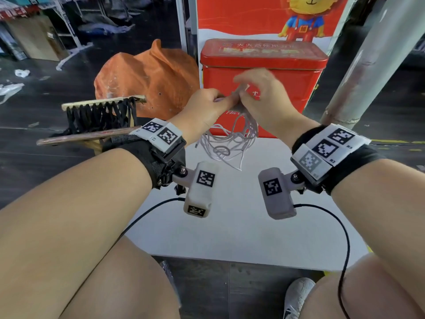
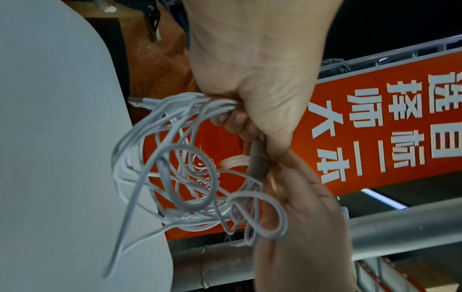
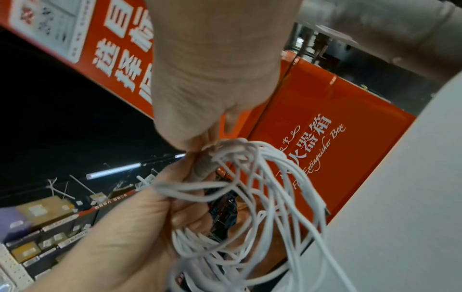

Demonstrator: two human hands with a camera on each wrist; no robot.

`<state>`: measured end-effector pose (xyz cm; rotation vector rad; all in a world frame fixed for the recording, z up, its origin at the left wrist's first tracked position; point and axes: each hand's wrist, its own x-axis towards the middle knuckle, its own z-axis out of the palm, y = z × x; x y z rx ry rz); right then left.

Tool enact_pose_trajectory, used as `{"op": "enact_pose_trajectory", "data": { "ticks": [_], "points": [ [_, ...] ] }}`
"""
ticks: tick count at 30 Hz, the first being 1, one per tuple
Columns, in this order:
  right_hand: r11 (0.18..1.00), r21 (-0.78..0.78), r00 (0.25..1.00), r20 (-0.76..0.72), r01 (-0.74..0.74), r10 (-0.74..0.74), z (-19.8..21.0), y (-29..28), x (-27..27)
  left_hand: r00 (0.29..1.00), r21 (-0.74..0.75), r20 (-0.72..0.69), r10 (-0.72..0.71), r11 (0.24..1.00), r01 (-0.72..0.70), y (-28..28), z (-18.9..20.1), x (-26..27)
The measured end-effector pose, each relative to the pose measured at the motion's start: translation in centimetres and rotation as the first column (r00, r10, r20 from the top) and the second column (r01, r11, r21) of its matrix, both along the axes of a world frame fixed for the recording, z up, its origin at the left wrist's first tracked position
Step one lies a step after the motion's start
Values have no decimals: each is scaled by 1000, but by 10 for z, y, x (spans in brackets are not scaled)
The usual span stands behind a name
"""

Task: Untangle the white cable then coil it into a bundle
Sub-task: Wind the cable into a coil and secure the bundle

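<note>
A thin white cable (image 1: 230, 139) hangs in several loose, tangled loops above the white table (image 1: 230, 226). My left hand (image 1: 207, 107) grips the top of the loops in its curled fingers; the left wrist view shows the strands (image 2: 175, 168) gathered in that fist (image 2: 250, 110). My right hand (image 1: 259, 95) meets it from the right and pinches the same gathered top of the cable (image 3: 250, 187), its fingers blurred. One free end (image 2: 117, 256) dangles down over the table. A plug (image 2: 140, 102) shows at the top of the loops.
A red fire extinguisher box (image 1: 264, 72) stands just behind the hands at the table's far edge. An orange sack (image 1: 147, 77) and a wooden frame with black straps (image 1: 101, 111) are at the left. A grey pillar (image 1: 368, 61) rises at the right.
</note>
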<state>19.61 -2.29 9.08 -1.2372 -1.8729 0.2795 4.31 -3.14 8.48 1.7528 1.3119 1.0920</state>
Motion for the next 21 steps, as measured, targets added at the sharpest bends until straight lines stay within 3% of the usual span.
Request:
{"op": "enact_pose_trajectory", "data": {
  "ticks": [3,7,9,11,14,17,21],
  "points": [
    [939,-286,980,12,-189,201,1,-6,-3,996,-9,-84,2,1000,-3,1,-1,-3],
    [890,-384,967,-28,-245,254,1,-5,7,986,64,-167,15,998,-4,-2,-2,-4],
    [802,-483,936,-169,-351,307,-1,-6,13,975,116,-223,-1,993,28,-3,-1,-5],
    [649,-572,861,-398,-502,316,-2,-10,15,952,181,-303,-38,979,97,-2,-1,-5],
    [508,-573,749,-609,-644,263,-2,-12,15,938,276,-337,-86,943,186,-2,3,-5],
    [487,-539,685,-703,-687,188,-2,-10,16,926,314,-361,-114,920,235,-2,5,-5],
    [563,-562,754,-632,-605,179,-1,-9,14,910,217,-383,-161,941,258,-5,-1,-7]
  ]
}}
